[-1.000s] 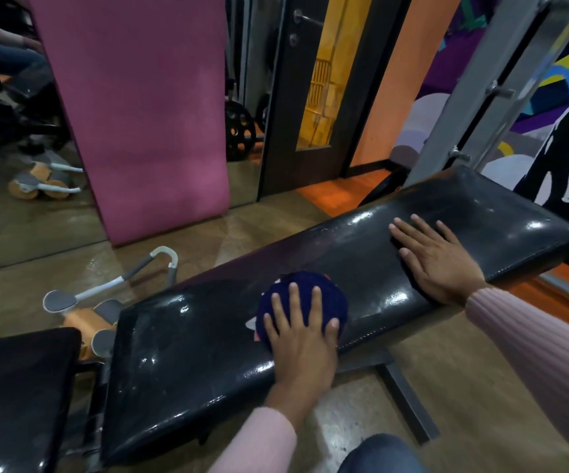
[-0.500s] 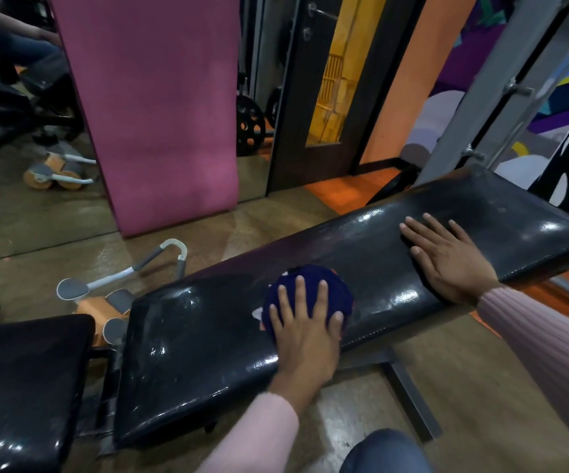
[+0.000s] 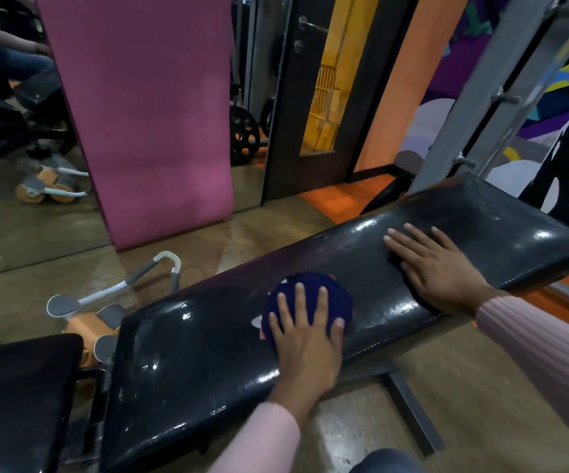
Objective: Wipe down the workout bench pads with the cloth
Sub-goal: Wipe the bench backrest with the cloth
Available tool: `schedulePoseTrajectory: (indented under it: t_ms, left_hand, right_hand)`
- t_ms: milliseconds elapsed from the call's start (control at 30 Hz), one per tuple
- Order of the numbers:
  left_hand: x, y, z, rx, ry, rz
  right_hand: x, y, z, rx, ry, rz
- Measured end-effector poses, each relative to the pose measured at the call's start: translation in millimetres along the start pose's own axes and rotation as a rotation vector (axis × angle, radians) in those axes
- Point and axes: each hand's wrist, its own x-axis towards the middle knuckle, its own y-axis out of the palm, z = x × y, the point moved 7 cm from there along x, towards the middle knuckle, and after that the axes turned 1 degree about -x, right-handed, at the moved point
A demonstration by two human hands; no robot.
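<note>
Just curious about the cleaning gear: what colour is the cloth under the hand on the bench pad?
Dark navy blue cloth, seen in the head view, the only one.

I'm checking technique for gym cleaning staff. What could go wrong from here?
The bunched cloth under the left hand covers little pad, so strokes may miss patches. The right hand rests bare on the long pad, possibly smudging it. The smaller pad could be forgotten.

Head view: looked forward and down from above, close over bench pad
Shared views: none, single camera
</note>
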Motion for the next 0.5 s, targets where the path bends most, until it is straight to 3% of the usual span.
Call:
schedulePoseTrajectory:
  t_ms: [67, 133, 300, 433, 500]
  left_hand:
    - [-10, 9, -28, 0.021, 0.082, 0.058]
    - [2, 14, -46, 0.019, 0.109, 0.110]
    - [58, 10, -26, -0.022, 0.012, 0.221]
    - [33, 4, 0, -0.006, -0.066, 0.155]
    - [8, 7, -16, 0.015, 0.006, 0.111]
  right_hand:
    - [3, -1, 5, 0.041, -0.055, 0.000]
    - [0, -1, 0, 0.156, 0.004, -0.007]
    - [-1, -9, 25, 0.372, -0.009, -0.063]
    - [11, -3, 59, 0.329, -0.038, -0.046]
    - [11, 1, 65, 0.267, -0.040, -0.049]
